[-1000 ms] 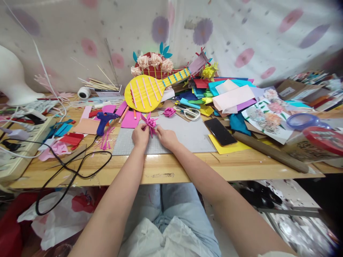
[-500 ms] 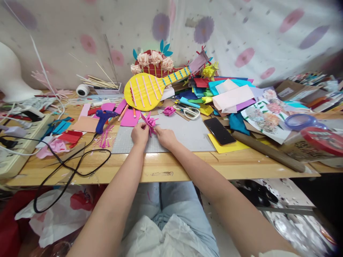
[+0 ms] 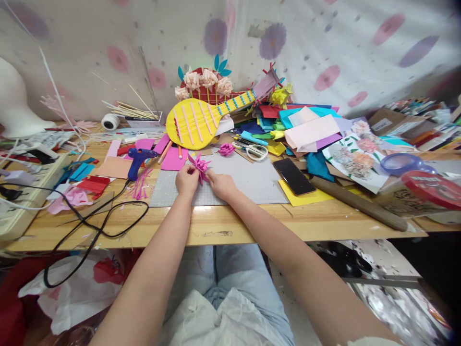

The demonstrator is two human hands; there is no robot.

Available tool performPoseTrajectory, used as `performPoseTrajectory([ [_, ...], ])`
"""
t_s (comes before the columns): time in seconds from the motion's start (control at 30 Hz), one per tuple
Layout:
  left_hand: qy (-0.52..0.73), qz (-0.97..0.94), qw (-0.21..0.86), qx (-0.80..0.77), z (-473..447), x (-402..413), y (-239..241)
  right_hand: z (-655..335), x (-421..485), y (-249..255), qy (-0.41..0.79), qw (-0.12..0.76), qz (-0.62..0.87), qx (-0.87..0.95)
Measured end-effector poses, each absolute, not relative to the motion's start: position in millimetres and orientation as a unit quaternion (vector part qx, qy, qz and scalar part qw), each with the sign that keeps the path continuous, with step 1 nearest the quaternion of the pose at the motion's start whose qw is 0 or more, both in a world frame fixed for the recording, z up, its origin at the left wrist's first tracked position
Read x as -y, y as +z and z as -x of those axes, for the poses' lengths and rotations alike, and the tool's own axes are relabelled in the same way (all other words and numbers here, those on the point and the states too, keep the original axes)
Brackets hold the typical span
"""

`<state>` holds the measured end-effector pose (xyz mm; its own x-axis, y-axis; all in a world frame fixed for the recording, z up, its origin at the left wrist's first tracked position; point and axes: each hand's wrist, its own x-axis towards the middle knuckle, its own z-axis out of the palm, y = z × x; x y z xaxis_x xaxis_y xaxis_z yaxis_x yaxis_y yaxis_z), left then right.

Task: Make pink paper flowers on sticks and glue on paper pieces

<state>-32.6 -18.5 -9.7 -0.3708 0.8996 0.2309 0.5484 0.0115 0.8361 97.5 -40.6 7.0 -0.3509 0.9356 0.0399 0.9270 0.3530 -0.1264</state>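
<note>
Table (image 3: 223, 221): wooden, pale, with a dark scuff (image 3: 217, 234) near the front edge. Grey mat (image 3: 261, 179) flat at centre. Left side — power strip (image 3: 34, 199), pink shreds (image 3: 141, 185), and a black cord (image 3: 99, 231) looped partly over the front edge. Right side — yellow sheet (image 3: 313, 197), partly under a phone (image 3: 294, 177); stick (image 3: 360, 205) aslant; red-lidded tub (image 3: 419, 197).

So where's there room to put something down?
On the flat grey mat, between the right hand and black rectangular phone. Also the pale wooden table, along its front edge below the yellow paper sheet. Crowded: the colourful paper heap behind the mat, and left, around the blue glue gun.
</note>
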Motion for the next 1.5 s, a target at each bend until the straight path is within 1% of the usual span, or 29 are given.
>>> performPoseTrajectory([
  [0.17, 0.460, -0.526, 0.205, -0.685, 33.8, 16.4, -9.0, -97.0, 40.9, 7.4, 0.036, 0.049, 0.576, 0.815],
  [0.67, 0.449, -0.529, 0.193, -0.694, 34.7, 17.1, -9.4, -94.9, 41.0, 8.9, 0.034, 0.032, 0.573, 0.818],
  [1.17, 0.431, -0.526, 0.196, -0.706, 34.2, 16.7, -9.3, -94.3, 40.3, 6.9, 0.026, 0.043, 0.560, 0.827],
  [1.5, 0.405, -0.562, 0.188, -0.697, 32.5, 18.2, -8.9, -90.6, 42.1, 9.0, 0.032, 0.037, 0.598, 0.800],
])
